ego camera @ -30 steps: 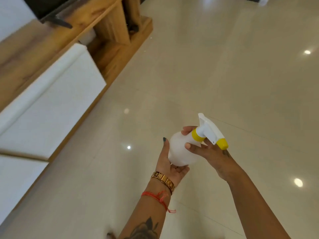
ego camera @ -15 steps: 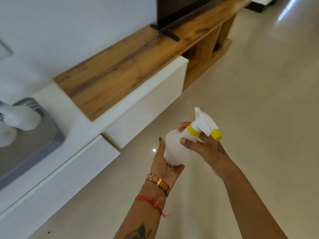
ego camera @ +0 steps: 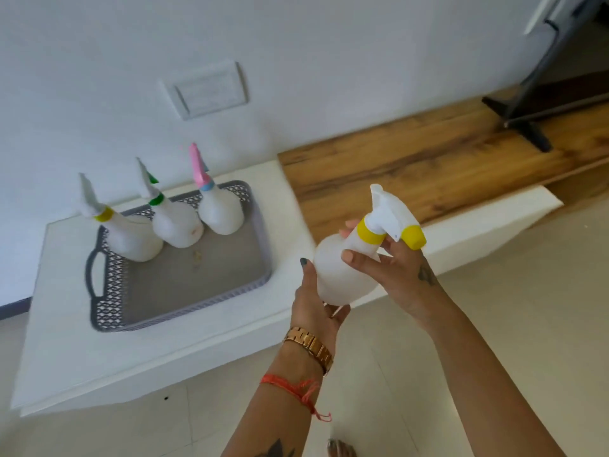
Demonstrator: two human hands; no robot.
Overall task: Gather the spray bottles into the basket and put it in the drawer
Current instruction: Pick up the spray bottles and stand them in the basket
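Both hands hold a white spray bottle [ego camera: 342,268] with a yellow collar and yellow nozzle, tilted, just right of the basket. My left hand [ego camera: 313,305] cups its base from below; my right hand [ego camera: 392,268] grips its neck. The grey perforated basket [ego camera: 108,291] sits on a low white cabinet top [ego camera: 290,206]. Three white spray bottles stand along its far side: one with a yellow collar [ego camera: 128,235], one with a green collar [ego camera: 174,222], one with a pink trigger [ego camera: 219,209].
A wooden shelf top [ego camera: 428,166] adjoins the cabinet on the right, with a black stand foot [ego camera: 527,123] on it. A white wall with a socket plate [ego camera: 207,90] is behind. Pale tiled floor [ego camera: 494,324] lies in front, my toes [ego camera: 339,448] at the bottom edge.
The view has swung left: the basket with its three bottles is now fully in sight. Both hands keep the same hold on the yellow-collared bottle.
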